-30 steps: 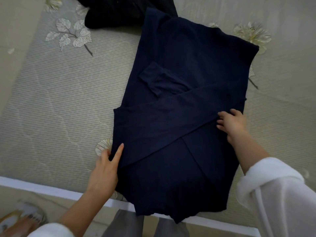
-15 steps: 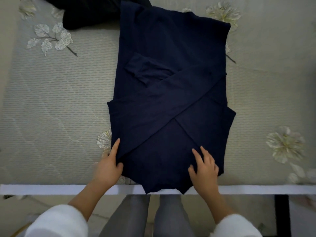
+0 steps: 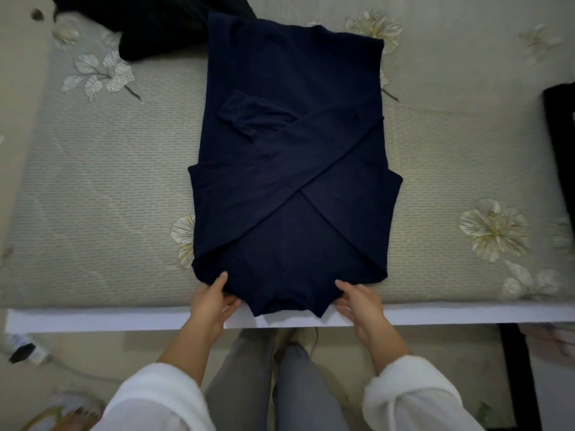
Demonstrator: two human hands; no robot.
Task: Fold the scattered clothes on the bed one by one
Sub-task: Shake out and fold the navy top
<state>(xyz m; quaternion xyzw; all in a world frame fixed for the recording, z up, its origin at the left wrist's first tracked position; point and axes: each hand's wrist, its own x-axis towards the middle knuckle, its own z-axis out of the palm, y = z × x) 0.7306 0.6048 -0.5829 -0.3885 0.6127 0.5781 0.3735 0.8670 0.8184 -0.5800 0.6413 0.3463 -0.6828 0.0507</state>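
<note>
Navy garment [image 3: 289, 169] lies flat in the middle of the bed [image 3: 93, 197], sleeves folded in and crossed over the front, its near hem hanging just over the white bed edge [image 3: 124, 320]. Left hand [image 3: 211, 301] grips the near-left corner of the hem, thumb on top of the cloth, fingers tucked under. Right hand [image 3: 357, 301] does the same at the near-right corner, thumb on top, fingers curled beneath. Both hands are narrow and pinching fabric, well apart from each other. Black garment [image 3: 171, 26] is bunched at the far left of the bed, touching the navy garment's far corner. Another dark item [image 3: 560, 135] sits at the right edge, cut off, can't tell what it is. Bed cover is grey-green with a pale flower print. White sleeves [image 3: 155, 396] and grey trousers [image 3: 280, 384] show below.
</note>
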